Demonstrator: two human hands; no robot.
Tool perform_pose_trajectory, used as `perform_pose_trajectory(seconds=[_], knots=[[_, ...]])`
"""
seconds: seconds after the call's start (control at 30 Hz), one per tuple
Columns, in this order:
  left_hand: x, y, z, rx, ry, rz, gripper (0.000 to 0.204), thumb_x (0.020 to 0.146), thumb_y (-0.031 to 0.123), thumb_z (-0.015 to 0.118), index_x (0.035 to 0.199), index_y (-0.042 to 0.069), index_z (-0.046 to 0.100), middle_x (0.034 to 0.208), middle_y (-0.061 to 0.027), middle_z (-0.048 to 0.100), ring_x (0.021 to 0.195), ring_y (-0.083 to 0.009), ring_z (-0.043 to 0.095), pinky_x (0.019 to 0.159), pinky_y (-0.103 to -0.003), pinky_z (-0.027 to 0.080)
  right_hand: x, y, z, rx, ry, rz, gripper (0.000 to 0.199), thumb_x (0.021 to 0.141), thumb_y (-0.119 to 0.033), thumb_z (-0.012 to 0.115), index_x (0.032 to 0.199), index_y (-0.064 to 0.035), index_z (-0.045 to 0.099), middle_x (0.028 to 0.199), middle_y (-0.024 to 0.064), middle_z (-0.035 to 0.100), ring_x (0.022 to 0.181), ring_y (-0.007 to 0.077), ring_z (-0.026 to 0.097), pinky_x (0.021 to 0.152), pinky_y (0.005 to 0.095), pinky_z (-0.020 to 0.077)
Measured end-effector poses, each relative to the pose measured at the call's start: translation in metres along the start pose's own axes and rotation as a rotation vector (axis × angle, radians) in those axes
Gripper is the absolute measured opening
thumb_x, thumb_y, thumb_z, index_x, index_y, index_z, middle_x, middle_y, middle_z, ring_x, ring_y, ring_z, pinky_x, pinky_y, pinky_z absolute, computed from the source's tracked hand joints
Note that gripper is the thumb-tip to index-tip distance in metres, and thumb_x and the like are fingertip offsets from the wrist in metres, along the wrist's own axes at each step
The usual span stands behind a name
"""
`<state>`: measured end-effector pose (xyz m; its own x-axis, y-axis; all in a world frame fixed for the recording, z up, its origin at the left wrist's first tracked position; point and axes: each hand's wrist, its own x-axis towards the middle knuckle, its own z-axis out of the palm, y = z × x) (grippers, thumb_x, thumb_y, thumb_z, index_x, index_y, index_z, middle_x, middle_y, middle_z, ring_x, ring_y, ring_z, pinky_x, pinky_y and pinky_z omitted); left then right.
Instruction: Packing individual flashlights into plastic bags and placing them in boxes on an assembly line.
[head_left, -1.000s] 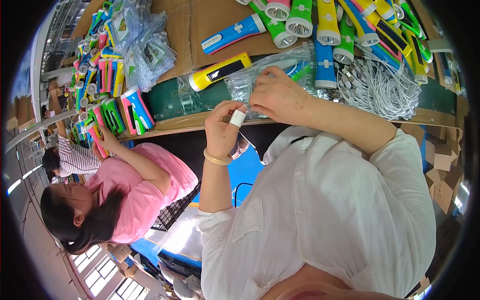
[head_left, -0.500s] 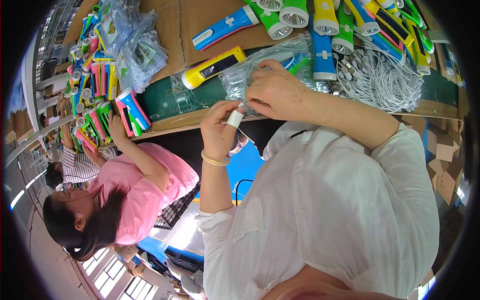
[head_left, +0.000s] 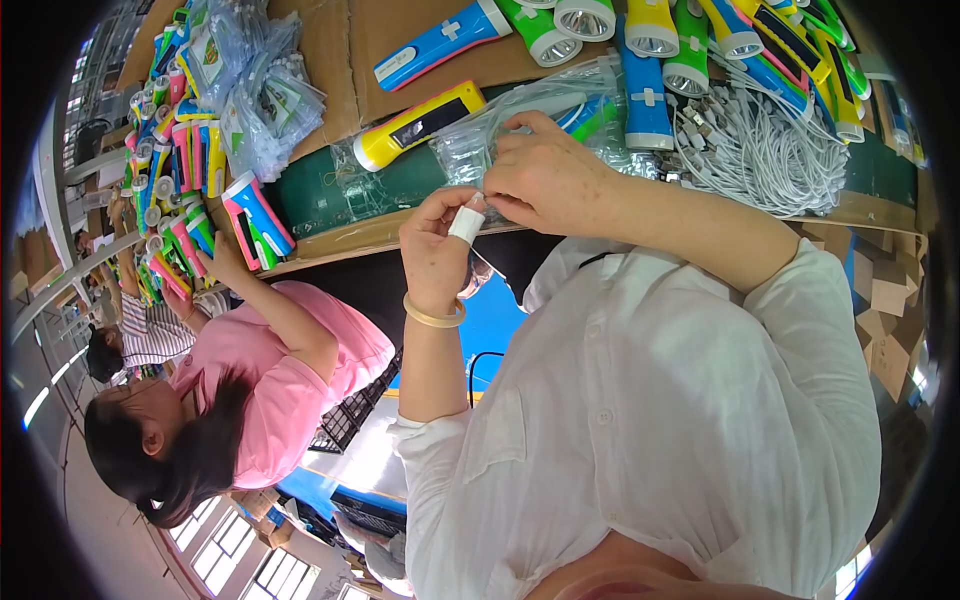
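A cardboard sheet (head_left: 335,50) lies on the surface (head_left: 310,197). Along the left end is a pile of flashlights (head_left: 213,160), and just right of it a heap of bags (head_left: 275,110). Right of that heap lies one flashlight (head_left: 420,125), with another flashlight (head_left: 440,46) behind it. Farther right, a plastic bag (head_left: 462,150) spreads behind the left hand (head_left: 437,245) and right hand (head_left: 550,178), which meet at the front edge. A single flashlight (head_left: 647,105) separates the bag from the cables (head_left: 770,170); more flashlights (head_left: 685,70) lie behind these. A co-worker (head_left: 285,350) is at the front left, boxes (head_left: 890,290) at far right.
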<state>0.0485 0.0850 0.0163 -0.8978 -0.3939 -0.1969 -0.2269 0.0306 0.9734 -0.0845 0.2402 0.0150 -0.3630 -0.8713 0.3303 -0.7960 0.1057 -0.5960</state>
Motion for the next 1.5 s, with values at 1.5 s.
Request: perform_pose_trajectory(seconds=[1.5], knots=[[-0.005, 0.029, -0.006, 0.525, -0.135, 0.249, 0.024, 0.083, -0.008, 0.061, 0.105, -0.002, 0.067, 0.097, -0.0154, 0.068, 0.084, -0.0315, 0.067, 0.076, -0.034, 0.054, -0.002, -0.001, 0.0, 0.066, -0.058, 0.048, 0.018, 0.086, -0.023, 0.074, 0.101, -0.0136, 0.069, 0.091, 0.0032, 0.071, 0.096, 0.03, 0.061, 0.086, 0.0401, 0.0517]])
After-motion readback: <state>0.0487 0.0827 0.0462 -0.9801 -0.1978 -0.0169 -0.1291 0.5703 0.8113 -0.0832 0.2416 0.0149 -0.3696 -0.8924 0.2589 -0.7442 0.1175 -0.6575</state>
